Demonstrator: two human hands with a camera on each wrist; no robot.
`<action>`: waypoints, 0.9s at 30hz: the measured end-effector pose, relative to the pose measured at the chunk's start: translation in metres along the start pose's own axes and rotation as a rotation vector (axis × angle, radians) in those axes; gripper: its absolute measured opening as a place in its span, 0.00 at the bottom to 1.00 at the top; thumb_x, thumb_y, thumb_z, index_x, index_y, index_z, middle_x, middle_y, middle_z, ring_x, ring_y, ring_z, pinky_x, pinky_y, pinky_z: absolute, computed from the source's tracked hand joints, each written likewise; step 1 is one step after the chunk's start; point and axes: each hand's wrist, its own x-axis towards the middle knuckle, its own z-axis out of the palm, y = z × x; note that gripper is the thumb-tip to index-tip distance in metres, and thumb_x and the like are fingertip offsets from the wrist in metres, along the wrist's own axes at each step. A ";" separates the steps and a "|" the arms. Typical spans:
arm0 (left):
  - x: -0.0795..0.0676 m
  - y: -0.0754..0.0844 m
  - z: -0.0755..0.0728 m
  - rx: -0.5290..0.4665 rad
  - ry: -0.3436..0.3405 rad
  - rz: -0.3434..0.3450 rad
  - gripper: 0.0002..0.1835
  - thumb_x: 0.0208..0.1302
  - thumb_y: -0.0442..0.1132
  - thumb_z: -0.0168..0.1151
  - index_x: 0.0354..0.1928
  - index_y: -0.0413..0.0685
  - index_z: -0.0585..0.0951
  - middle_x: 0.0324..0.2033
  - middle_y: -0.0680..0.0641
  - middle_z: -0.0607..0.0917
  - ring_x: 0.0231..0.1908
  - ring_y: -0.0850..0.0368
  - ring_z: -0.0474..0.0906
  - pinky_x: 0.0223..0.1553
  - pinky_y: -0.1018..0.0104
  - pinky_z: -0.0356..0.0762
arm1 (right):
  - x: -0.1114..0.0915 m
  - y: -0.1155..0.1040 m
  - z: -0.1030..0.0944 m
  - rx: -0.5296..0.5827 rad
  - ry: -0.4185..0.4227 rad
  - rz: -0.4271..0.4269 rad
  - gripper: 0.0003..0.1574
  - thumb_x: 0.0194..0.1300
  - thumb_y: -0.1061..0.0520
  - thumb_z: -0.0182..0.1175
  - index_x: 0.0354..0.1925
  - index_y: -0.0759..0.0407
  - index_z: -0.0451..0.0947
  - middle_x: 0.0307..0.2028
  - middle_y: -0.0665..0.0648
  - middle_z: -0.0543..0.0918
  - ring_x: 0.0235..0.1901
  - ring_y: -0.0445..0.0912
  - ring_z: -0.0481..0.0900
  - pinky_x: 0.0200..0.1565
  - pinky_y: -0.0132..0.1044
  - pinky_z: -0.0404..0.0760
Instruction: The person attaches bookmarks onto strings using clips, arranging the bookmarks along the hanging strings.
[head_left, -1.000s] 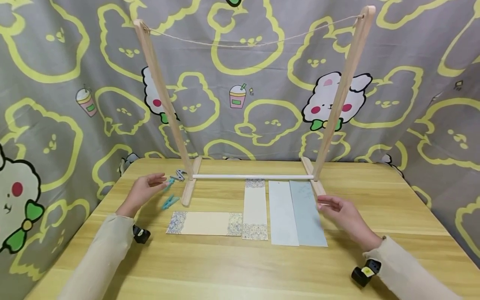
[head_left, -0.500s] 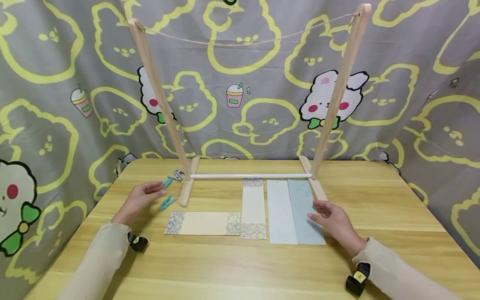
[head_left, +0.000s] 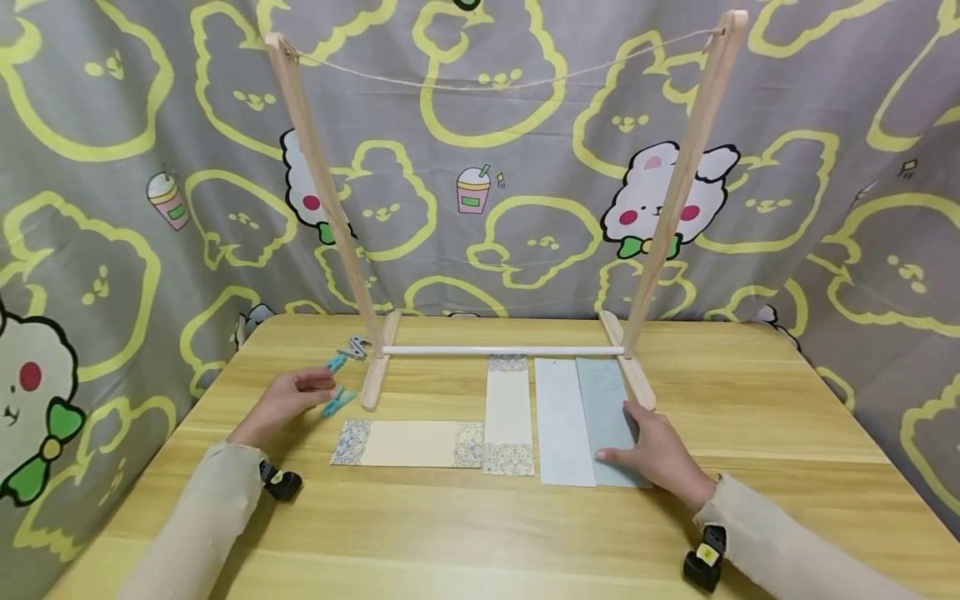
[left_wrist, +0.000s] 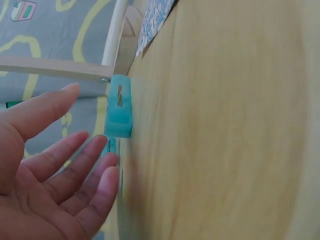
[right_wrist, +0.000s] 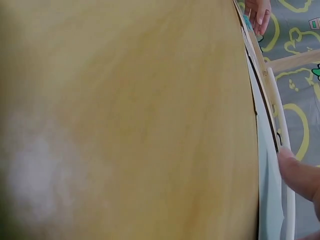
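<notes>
My left hand [head_left: 288, 402] is beside the teal clothespins, its fingers apart with nothing between them. In the left wrist view, one teal clothespin [left_wrist: 119, 107] lies just past the fingertips. Another teal clothespin [head_left: 335, 363] and a grey one [head_left: 355, 348] lie farther back. Over the pale blue paper strip [head_left: 603, 392] my right hand [head_left: 663, 454] is spread, thumb and fingers wide apart. Whether its fingertips touch the strip I cannot tell. A white strip [head_left: 566, 425] lies along the blue one's left edge. Left of these are two lace-patterned strips, one upright [head_left: 510, 408], one sideways [head_left: 408, 443].
A wooden stand rises behind the strips, with a left post [head_left: 322, 183] and a right post [head_left: 682, 183]. A white rod [head_left: 502, 351] joins its feet, and a sagging string [head_left: 480, 87] spans the top. A patterned curtain [head_left: 525, 150] hangs behind the table [head_left: 450, 533].
My right hand has moved left and slightly nearer me, from the stand's right foot to over the pale blue strip. My left hand has shifted slightly toward the nearer teal clothespin.
</notes>
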 end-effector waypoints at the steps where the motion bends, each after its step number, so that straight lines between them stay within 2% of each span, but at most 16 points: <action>1: 0.000 0.000 0.000 0.004 -0.010 -0.003 0.30 0.66 0.43 0.59 0.63 0.29 0.66 0.59 0.32 0.72 0.58 0.39 0.68 0.59 0.50 0.66 | 0.000 -0.001 0.001 -0.014 0.003 -0.004 0.63 0.43 0.46 0.76 0.62 0.82 0.57 0.61 0.80 0.63 0.61 0.71 0.61 0.58 0.61 0.65; 6: 0.002 -0.002 0.002 0.003 -0.033 -0.027 0.30 0.66 0.42 0.59 0.62 0.28 0.66 0.58 0.32 0.72 0.57 0.41 0.69 0.57 0.55 0.68 | 0.001 -0.004 0.007 -0.042 0.005 0.007 0.67 0.40 0.45 0.77 0.64 0.82 0.55 0.62 0.80 0.61 0.58 0.70 0.59 0.56 0.61 0.66; 11: 0.002 -0.002 0.002 -0.002 -0.056 -0.034 0.31 0.65 0.43 0.60 0.63 0.29 0.66 0.58 0.32 0.73 0.55 0.44 0.72 0.50 0.69 0.72 | 0.002 -0.005 0.007 -0.016 -0.001 0.026 0.70 0.41 0.45 0.77 0.66 0.80 0.49 0.65 0.79 0.56 0.57 0.68 0.56 0.55 0.59 0.67; 14: 0.002 -0.002 0.002 0.000 -0.071 -0.022 0.31 0.65 0.42 0.60 0.63 0.28 0.65 0.58 0.31 0.72 0.56 0.42 0.71 0.46 0.74 0.73 | 0.002 -0.005 0.005 0.002 0.005 0.027 0.71 0.41 0.47 0.77 0.67 0.79 0.46 0.65 0.79 0.55 0.57 0.68 0.56 0.55 0.60 0.66; 20: 0.005 -0.003 0.004 0.024 -0.071 -0.023 0.30 0.64 0.40 0.62 0.62 0.28 0.66 0.56 0.32 0.74 0.55 0.42 0.71 0.48 0.71 0.73 | 0.000 -0.003 0.002 -0.006 -0.002 0.052 0.70 0.42 0.48 0.77 0.67 0.79 0.47 0.63 0.80 0.58 0.56 0.69 0.60 0.53 0.59 0.68; 27: 0.007 -0.002 0.008 0.047 -0.042 -0.075 0.32 0.59 0.44 0.66 0.60 0.32 0.70 0.51 0.37 0.77 0.51 0.47 0.72 0.44 0.67 0.72 | 0.001 -0.003 0.000 0.001 -0.022 0.051 0.69 0.43 0.49 0.77 0.67 0.79 0.46 0.60 0.79 0.61 0.56 0.69 0.63 0.53 0.59 0.68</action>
